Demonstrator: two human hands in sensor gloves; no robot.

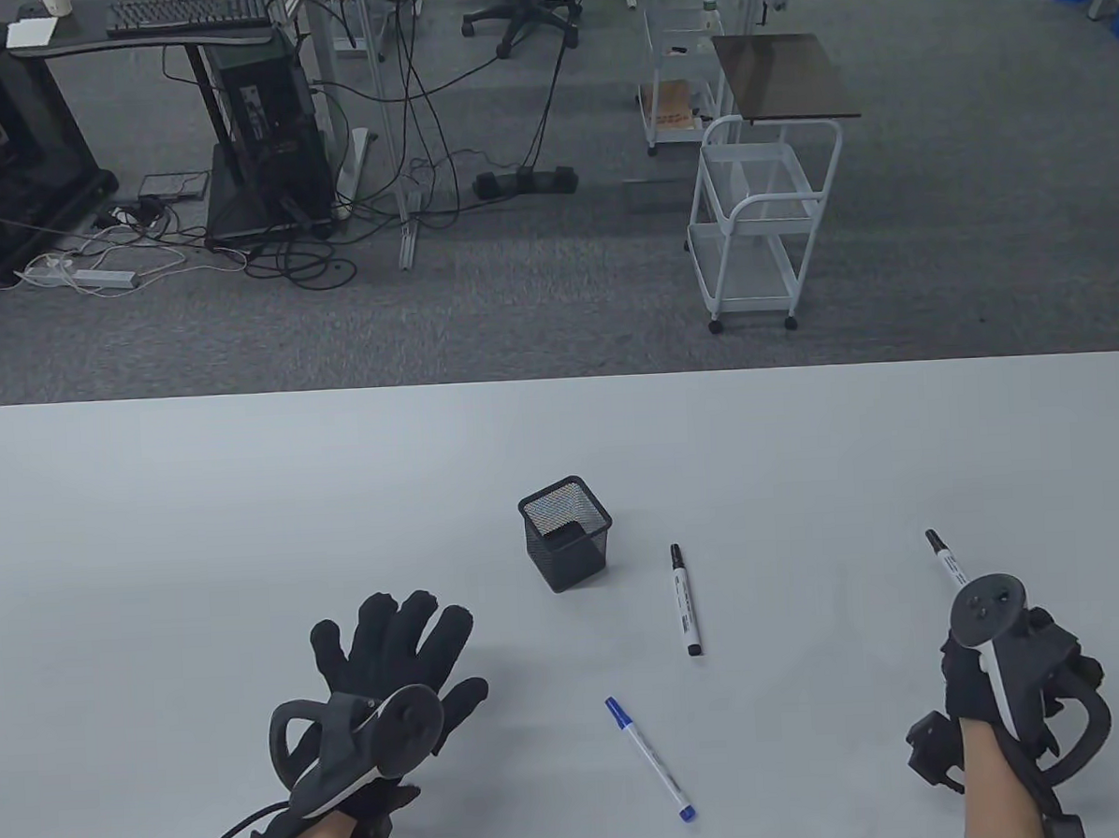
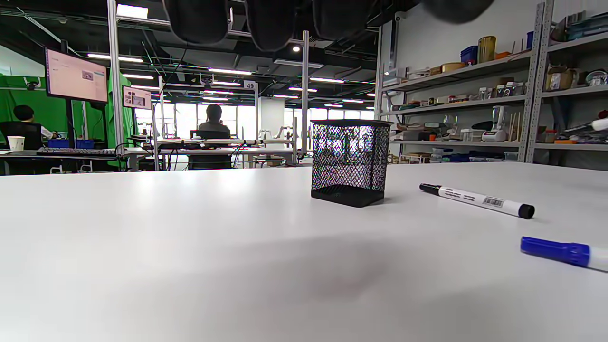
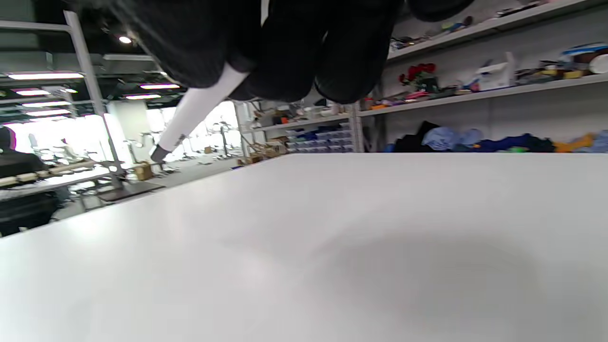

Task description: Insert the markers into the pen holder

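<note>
Gripping a black-capped marker point(image 1: 942, 558) clear of the surface point(image 1: 246, 510), right hand point(image 1: 1009, 686) best swung left over the mesh pen holder point(image 1: 566, 533) and lowered upright, left hand point(image 1: 385, 672) spread flat, two markers lying nearby

- Number "49" readable on a small white sign point(image 2: 250, 85) hanging from the ceiling structure, seen in the left wrist view.
- Barcode and short dark printed lines visible on the white barrel of the black-capped marker point(image 2: 476, 200) lying on the table; characters too small to read.
- Printed marks on the white barrel of the marker point(image 1: 947, 564) in the right hand; illegible.
- Content on the wall-mounted screens point(image 2: 76, 76); too blurred to read.
</note>
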